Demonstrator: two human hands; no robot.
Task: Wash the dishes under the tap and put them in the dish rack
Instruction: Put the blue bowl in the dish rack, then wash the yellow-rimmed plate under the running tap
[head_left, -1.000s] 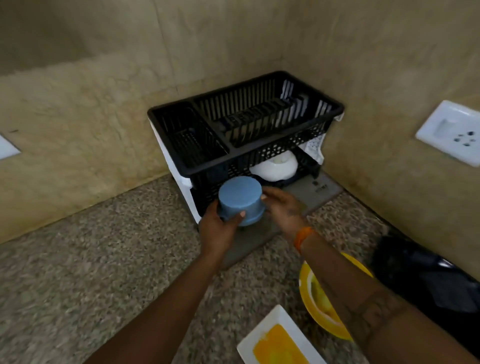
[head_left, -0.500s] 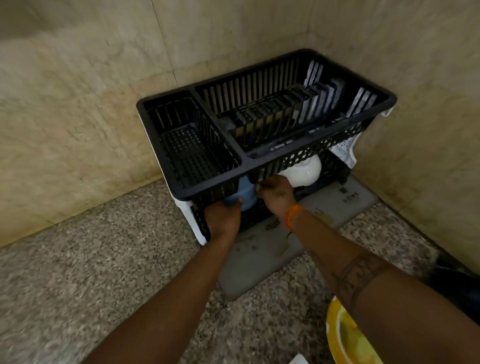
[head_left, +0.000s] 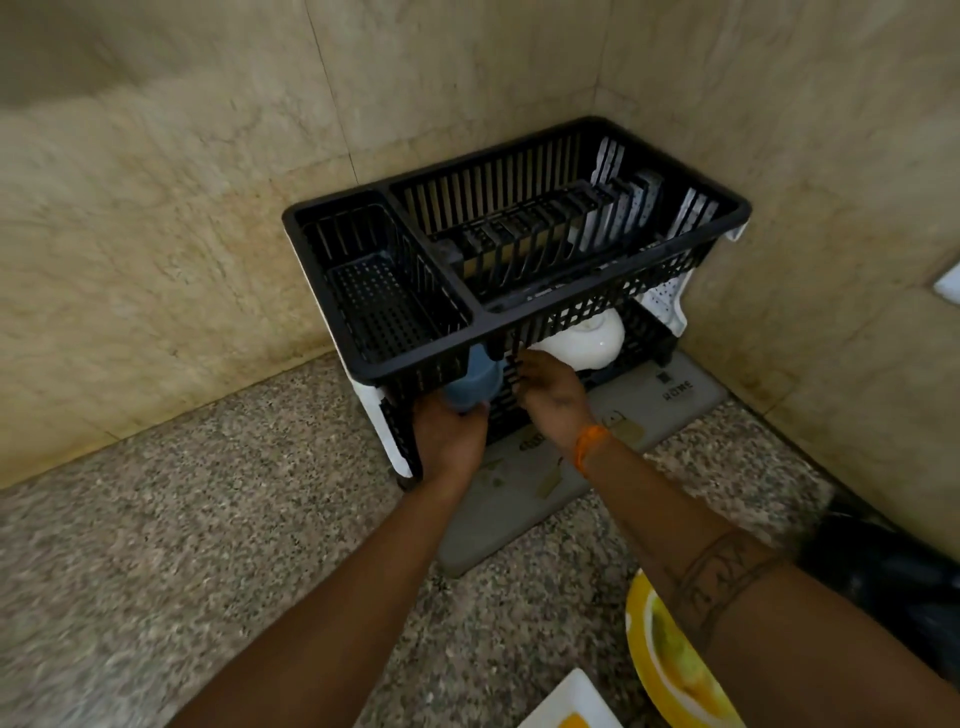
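Two-tier black slatted plastic dish rack (head_left: 514, 291) with white side panels sits in the corner of a speckled granite bench (head_left: 182, 545), on a flat grey drying mat (head_left: 524, 519). Walls are glossy beige marble-look tile (head_left: 156, 208). Left hand (head_left: 449, 436) has its grip closed round the base of a matte light-blue round cup (head_left: 475, 382), fingers curled on it; the cup lies in the rack's lower tier, partly under the top basket's rim. Right hand (head_left: 550, 395), orange thread band on wrist, has fingers loosely bent at the lower tier's front grid, holding nothing. Smooth white rounded bowl (head_left: 582, 340) sits upside down in the lower tier, right of the cup. Yellow round plate (head_left: 670, 675) and white rectangular plate (head_left: 571, 701) with yellow residue lie at the bottom edge.
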